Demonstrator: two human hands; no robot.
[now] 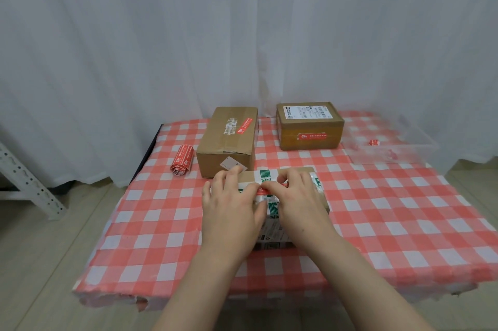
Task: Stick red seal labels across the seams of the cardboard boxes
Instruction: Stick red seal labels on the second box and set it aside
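Red seal label [265, 188] lies across the top of the nearest cardboard box [285, 177], over white tape printed with green, in the middle of the checked tablecloth [390, 209]. Both hands rest flat on this box. The left hand [231, 201] lies spread with fingers apart, pressing down beside the label. The right hand [296, 196] has its fingertips bunched together on the label's right end, pressing it rather than gripping anything.

Behind, a taller box [227, 139] stands at the left with a red label already on its taped top. A second box [310, 125], at the right, carries a white shipping slip on top and a red label on its front face. A roll of red labels [182, 160] lies left of the taller box.

At the far right sits a clear plastic tray [420, 139] holding a few small red and white scraps [374, 142].
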